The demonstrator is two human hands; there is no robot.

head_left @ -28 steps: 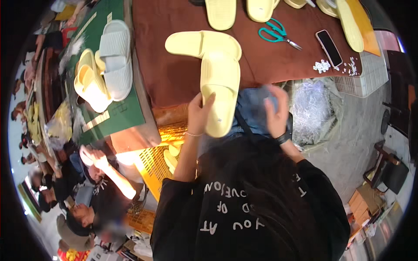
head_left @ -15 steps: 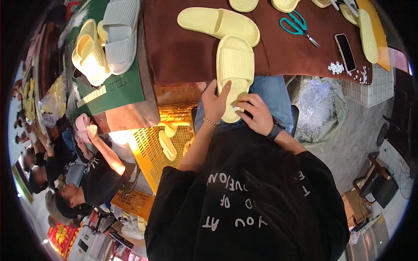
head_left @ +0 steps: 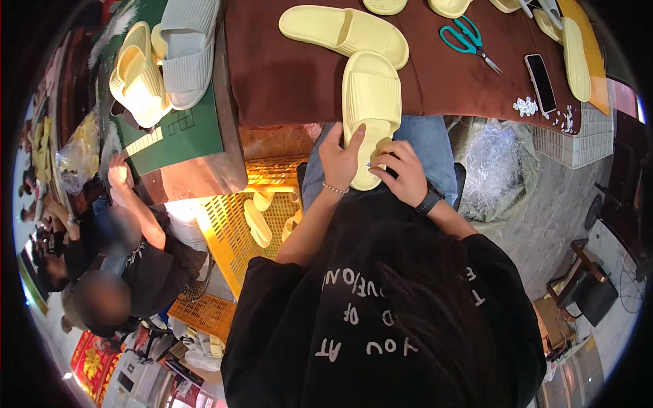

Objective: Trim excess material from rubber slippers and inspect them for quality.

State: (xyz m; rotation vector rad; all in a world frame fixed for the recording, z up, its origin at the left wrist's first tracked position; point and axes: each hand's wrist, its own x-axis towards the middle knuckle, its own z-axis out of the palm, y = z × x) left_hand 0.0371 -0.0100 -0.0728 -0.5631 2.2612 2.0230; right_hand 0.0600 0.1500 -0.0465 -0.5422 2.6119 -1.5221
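My left hand [head_left: 342, 158] grips the left edge of a yellow slide slipper [head_left: 371, 95], its thumb lying on the insole. The slipper's heel points toward me over my lap, and its strap end rests at the table edge. My right hand [head_left: 403, 171] is at the heel's right side with fingers curled and thumb and forefinger close together. By those fingertips a tiny pale-blue mark [head_left: 368, 165] shows on the insole; whether they pinch anything cannot be made out. Touching the slipper's toe, a second yellow slipper [head_left: 343, 30] lies sideways on the brown cloth [head_left: 286, 88].
Teal-handled scissors [head_left: 469, 42], a phone [head_left: 539, 81] and small clear pieces [head_left: 525, 106] lie to the right. Grey slippers [head_left: 188, 75] and yellow ones [head_left: 141, 75] sit on a green mat at left. A yellow crate [head_left: 228, 234] stands below; a co-worker [head_left: 160, 265] is beyond it.
My right thumb and forefinger have come down closer to the heel's insole. The slipper stays in my left hand. The co-worker's hand has moved up toward the mat, and the pink slipper it held no longer shows.
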